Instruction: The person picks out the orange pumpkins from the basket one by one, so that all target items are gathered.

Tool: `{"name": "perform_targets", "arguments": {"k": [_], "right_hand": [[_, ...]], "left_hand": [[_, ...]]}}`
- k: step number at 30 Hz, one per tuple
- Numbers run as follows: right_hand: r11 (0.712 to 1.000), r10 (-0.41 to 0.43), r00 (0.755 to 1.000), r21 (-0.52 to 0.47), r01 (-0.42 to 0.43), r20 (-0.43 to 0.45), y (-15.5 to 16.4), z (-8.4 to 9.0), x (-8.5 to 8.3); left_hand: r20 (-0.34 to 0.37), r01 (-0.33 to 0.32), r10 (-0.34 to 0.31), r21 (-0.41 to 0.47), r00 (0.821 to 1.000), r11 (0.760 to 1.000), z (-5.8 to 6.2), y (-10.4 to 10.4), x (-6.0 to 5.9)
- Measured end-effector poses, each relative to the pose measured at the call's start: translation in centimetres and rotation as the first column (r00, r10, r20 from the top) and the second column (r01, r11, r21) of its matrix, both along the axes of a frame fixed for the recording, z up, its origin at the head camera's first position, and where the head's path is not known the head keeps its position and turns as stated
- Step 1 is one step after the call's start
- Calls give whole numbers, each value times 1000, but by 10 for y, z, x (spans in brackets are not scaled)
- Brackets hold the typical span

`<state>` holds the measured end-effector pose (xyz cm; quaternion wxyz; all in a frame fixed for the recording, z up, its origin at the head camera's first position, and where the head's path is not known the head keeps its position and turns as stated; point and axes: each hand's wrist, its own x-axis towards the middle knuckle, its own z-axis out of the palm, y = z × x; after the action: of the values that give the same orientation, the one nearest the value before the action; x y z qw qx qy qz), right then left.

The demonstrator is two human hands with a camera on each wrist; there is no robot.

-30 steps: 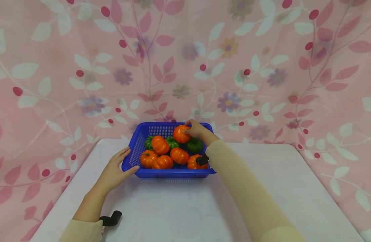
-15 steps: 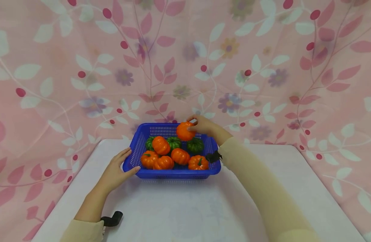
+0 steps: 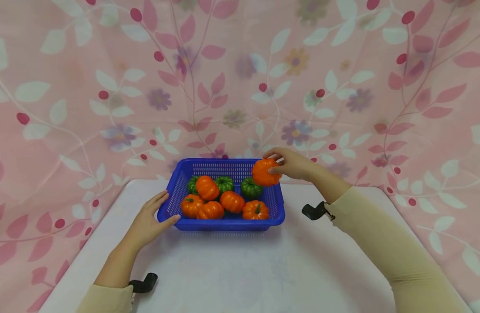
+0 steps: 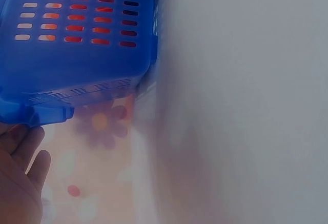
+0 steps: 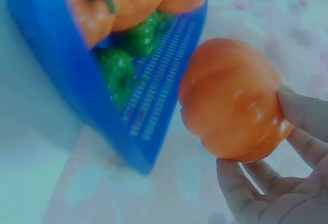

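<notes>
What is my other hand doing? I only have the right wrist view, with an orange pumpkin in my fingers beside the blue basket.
Observer: In the head view your left hand rests against the blue basket's near left corner, fingers straight, holding nothing.
Operator: How many pumpkins are in the basket?
Observer: The head view shows seven: four orange pumpkins and three green pumpkins.
Operator: Is the one I hold clear of the basket?
Observer: Your right hand holds the orange pumpkin in the air at the far right corner, level with the rim; whether it is past the rim is unclear.
</notes>
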<state>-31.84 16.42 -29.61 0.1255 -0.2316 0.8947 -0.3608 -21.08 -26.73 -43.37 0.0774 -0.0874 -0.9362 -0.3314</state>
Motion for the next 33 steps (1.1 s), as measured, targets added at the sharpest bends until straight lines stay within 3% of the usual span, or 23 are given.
{"name": "perform_targets", "arguments": {"k": [7,12,20,27,33], "right_hand": [[996,-88,996,-14,88,-3,43,-2,18],[992,-128,991,-14,128,-25,72,-16,24],[982,-182,971,28,188,-154,96,-62,20],[974,-229,962,-28,227,-150,105,-98,12],[953,-300,943,-14,302,-144,111,-120,-1]], "left_hand": [[-13,3,-4,-14,1000,1000,-2,-1,-2],[-28,2,-3,-17,1000,1000,-3,0,-2],[-60,-14,12,-32,998,999,-5,1,-1],[-37,-20,19,-36,999,999,-5,1,1],[-31,-21,20,-24,999,999,-5,2,2]]}}
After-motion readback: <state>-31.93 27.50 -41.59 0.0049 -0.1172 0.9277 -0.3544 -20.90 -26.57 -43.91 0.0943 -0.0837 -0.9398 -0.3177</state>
